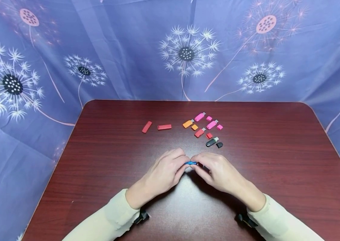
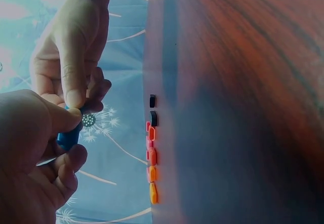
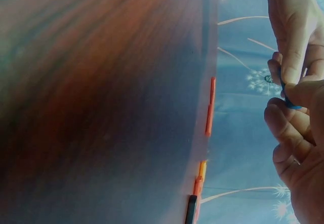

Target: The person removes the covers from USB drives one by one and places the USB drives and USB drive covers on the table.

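Above the table, both hands pinch a small blue USB stick (image 1: 191,163) between thumbs and fingers. My left hand (image 1: 166,170) grips one end and my right hand (image 1: 219,170) the other, with the fingertips nearly meeting. In the left wrist view, part of the blue stick (image 2: 68,139) shows below the thumbs; fingers hide the rest, so I cannot tell whether its cap is on. Just beyond the hands lie an uncapped black USB stick (image 1: 212,142) and its black cap (image 1: 219,145).
Farther back lie uncapped sticks with caps beside them: red (image 1: 199,133), orange (image 1: 188,124) and two pink, one nearer (image 1: 212,124). To their left are two red sticks (image 1: 164,127) without visible plugs. A blue dandelion-print cloth (image 1: 133,50) hangs behind the brown table (image 1: 278,150).
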`<state>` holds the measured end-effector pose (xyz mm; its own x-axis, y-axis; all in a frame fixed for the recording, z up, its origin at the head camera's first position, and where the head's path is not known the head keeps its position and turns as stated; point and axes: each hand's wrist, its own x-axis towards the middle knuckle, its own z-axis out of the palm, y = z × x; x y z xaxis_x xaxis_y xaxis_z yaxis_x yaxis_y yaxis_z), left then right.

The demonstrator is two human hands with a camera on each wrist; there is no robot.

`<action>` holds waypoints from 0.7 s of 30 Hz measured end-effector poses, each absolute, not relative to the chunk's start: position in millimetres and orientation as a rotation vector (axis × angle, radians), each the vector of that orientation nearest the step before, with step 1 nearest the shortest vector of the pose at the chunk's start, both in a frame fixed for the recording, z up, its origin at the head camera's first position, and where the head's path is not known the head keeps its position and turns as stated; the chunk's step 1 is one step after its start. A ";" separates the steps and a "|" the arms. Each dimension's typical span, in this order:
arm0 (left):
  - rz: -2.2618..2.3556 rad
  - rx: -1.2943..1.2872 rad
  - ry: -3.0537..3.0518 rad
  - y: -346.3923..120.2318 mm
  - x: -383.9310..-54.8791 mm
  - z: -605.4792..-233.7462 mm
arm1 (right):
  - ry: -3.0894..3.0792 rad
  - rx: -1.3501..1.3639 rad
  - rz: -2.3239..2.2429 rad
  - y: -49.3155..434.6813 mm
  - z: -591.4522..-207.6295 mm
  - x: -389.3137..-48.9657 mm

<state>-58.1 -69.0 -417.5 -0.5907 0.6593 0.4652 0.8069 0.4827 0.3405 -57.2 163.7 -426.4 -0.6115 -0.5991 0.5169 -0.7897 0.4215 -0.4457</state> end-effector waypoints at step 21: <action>-0.831 -1.288 -2.446 -71.3 -60.7 -416.8 | -2.354 1.276 0.972 165.1 -426.7 -61.5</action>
<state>-60.7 -71.3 -416.8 -0.5763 0.6711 0.4664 0.8163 0.4453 0.3679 -61.5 165.1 -426.7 -0.5646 -0.6263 0.5375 -0.8231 0.3793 -0.4226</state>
